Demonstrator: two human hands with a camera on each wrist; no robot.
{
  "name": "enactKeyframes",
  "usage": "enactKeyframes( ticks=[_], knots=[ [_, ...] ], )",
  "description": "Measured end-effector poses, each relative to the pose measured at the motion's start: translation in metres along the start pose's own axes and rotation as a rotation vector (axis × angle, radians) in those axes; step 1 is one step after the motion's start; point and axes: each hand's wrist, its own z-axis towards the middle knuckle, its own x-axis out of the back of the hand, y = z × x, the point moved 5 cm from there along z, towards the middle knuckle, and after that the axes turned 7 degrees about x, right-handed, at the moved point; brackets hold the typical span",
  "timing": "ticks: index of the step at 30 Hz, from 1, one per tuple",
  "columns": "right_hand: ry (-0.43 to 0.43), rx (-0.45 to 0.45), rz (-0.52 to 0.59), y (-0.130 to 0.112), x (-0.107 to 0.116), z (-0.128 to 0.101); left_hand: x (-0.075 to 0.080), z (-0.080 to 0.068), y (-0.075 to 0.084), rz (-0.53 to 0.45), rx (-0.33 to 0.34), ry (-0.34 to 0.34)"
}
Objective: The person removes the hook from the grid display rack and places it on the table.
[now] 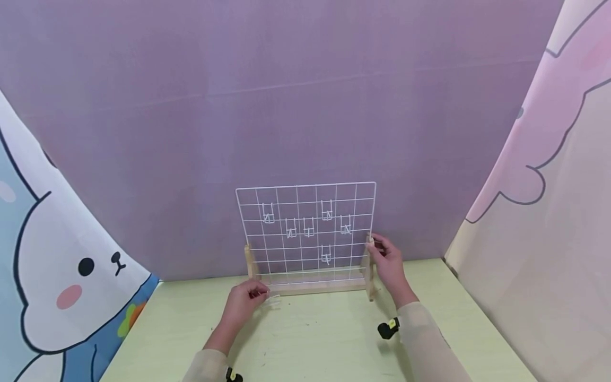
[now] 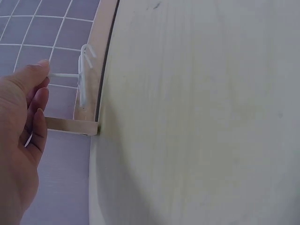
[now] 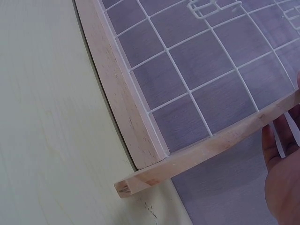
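A white wire grid panel [image 1: 305,186] stands upright in a wooden stand [image 1: 315,288] near the back of the table. Several white wire hooks [image 1: 268,217] hang on its bars, mostly across the upper and middle rows. My left hand [image 1: 243,302] is in front of the stand's lower left corner. Between thumb and fingers it pinches the stem of a loose white wire hook [image 2: 82,77], whose bent ends point away from the hand. My right hand [image 1: 389,262] grips the top of the stand's right wooden post [image 3: 225,138], its fingers partly hidden behind the wood in the right wrist view.
The pale yellow-green tabletop [image 1: 310,339] extends in front of the stand. Behind it hangs a purple cloth backdrop [image 1: 305,116]. Cartoon-printed cloths flank the table, with a white rabbit [image 1: 62,244] at left and pink shapes [image 1: 549,122] at right. Small black devices [image 1: 388,329] sit at the wrists.
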Motion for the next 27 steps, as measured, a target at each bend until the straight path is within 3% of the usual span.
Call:
enactKeyframes(
  ticks=[27],
  knots=[
    [0.001,0.039,-0.016,0.004,0.0007,0.0013,-0.0057,-0.0032,0.0008,0.129,-0.012,-0.015]
  ],
)
